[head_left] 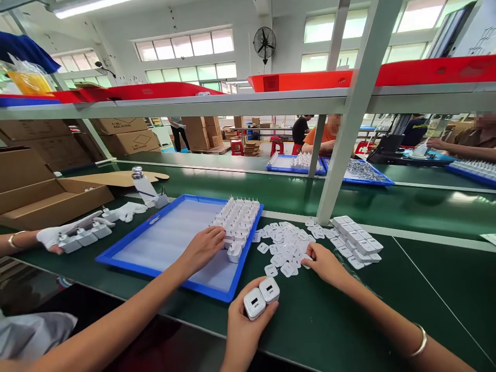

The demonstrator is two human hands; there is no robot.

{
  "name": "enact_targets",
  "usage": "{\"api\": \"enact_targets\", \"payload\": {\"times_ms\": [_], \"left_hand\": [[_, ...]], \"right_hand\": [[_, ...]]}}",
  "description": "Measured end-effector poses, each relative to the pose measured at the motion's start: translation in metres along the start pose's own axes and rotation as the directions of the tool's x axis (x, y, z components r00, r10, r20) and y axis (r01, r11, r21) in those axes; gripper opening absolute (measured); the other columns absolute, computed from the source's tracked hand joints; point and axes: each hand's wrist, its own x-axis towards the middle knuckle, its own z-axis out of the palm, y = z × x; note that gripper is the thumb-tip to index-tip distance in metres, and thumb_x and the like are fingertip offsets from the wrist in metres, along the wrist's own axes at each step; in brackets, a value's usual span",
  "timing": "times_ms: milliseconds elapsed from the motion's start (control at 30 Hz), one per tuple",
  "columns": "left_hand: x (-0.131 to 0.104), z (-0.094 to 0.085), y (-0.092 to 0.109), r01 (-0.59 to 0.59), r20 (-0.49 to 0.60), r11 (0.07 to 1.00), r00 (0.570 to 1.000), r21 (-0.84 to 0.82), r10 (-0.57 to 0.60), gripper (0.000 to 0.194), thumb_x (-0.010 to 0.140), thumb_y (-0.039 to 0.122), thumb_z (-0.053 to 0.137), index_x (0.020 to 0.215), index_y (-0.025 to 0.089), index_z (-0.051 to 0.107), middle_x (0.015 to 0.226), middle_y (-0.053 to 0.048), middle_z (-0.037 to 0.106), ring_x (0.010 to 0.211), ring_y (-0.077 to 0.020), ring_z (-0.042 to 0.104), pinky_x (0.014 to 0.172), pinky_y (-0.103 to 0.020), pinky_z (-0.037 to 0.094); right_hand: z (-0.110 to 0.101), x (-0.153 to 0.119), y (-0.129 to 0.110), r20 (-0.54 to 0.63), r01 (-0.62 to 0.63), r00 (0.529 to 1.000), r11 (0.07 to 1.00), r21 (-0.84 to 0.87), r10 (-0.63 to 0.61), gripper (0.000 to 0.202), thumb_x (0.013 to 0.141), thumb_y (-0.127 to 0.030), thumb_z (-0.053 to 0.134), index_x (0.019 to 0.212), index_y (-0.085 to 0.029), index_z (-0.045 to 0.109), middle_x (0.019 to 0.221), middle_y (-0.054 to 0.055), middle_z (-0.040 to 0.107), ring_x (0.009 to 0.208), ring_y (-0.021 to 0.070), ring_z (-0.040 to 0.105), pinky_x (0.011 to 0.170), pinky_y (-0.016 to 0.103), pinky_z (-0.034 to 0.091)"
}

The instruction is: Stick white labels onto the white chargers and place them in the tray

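Observation:
My left hand [246, 323] is closed around two white USB charger housings [261, 298], side by side with their port faces up. My right hand [325, 264] is at the right edge of a pile of thin white cover plates [285, 245], thumb and fingertips pinching at one plate. A co-worker's bare hand [205, 248] reaches in from the left to white plug bodies [240, 219] standing in rows in a blue-rimmed tray [228, 295]. The co-worker's gloved hand [50, 237] is by a row of white chargers [85, 236].
Stacked white chargers [356, 240] stand right of the pile, near a shelf post [341, 155]. An open cardboard box [50, 199] and a white bottle [143, 186] are at the left. Beyond the green belt [186, 178], other people sit by blue trays [296, 164].

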Motion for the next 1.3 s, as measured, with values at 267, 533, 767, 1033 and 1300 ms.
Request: {"api": "enact_targets", "payload": {"times_ms": [267, 533, 767, 1033, 1300], "left_hand": [[-0.013, -0.009, -0.003, -0.003, 0.027, 0.999, 1.0, 0.047, 0.001, 0.039, 0.073, 0.028, 0.077, 0.11, 0.017, 0.072, 0.114, -0.012, 0.073, 0.099, -0.0258, 0.07, 0.089, -0.035, 0.057], [-0.024, 0.001, 0.01, 0.012, 0.123, 0.997, 0.992, 0.082, -0.022, 0.035, 0.074, 0.02, 0.076, 0.109, 0.02, 0.071, 0.115, -0.009, 0.073, 0.102, -0.0254, 0.069, 0.09, -0.035, 0.055], [-0.015, 0.025, 0.004, 0.008, 0.199, 0.997, 0.98, 0.081, -0.024, 0.036, 0.072, 0.018, 0.077, 0.107, 0.018, 0.071, 0.109, -0.009, 0.074, 0.098, -0.0246, 0.069, 0.089, -0.036, 0.055], [-0.007, 0.045, 0.005, -0.048, 0.262, 0.997, 0.965, 0.06, 0.03, 0.031, 0.075, 0.023, 0.077, 0.105, 0.018, 0.071, 0.11, -0.009, 0.073, 0.099, -0.0229, 0.068, 0.086, -0.032, 0.055], [-0.009, 0.043, 0.001, -0.051, 0.252, 0.995, 0.967, 0.086, 0.028, 0.031, 0.075, 0.023, 0.078, 0.105, 0.019, 0.071, 0.112, -0.009, 0.073, 0.105, -0.0246, 0.068, 0.091, -0.035, 0.054]], "right_hand": [[-0.019, -0.024, -0.01, 0.291, 0.109, 0.923, 0.895, 0.433, -0.253, 0.035, 0.087, -0.049, 0.056, 0.102, -0.018, 0.055, 0.072, 0.001, 0.062, 0.06, 0.0153, 0.053, 0.053, 0.027, 0.039], [-0.017, -0.074, -0.029, 0.344, 0.085, 0.897, 0.872, 0.482, -0.277, 0.026, 0.097, -0.047, 0.046, 0.113, -0.027, 0.043, 0.066, -0.007, 0.039, 0.059, 0.0138, 0.036, 0.056, 0.027, 0.033], [-0.013, -0.076, -0.022, 0.242, 0.034, 0.934, 0.739, 0.673, -0.264, 0.033, 0.086, -0.05, 0.063, 0.103, -0.021, 0.059, 0.062, -0.004, 0.053, 0.055, 0.0139, 0.047, 0.055, 0.029, 0.04], [-0.01, -0.074, -0.02, 0.31, -0.117, 0.914, 0.56, 0.82, -0.262, 0.031, 0.08, -0.043, 0.071, 0.089, -0.02, 0.053, 0.06, -0.002, 0.067, 0.042, 0.0097, 0.053, 0.046, 0.023, 0.043], [-0.015, -0.08, -0.022, 0.319, -0.141, 0.922, 0.575, 0.806, -0.221, 0.027, 0.078, -0.039, 0.072, 0.087, -0.018, 0.058, 0.055, -0.001, 0.067, 0.035, 0.0085, 0.05, 0.039, 0.021, 0.041]]}}
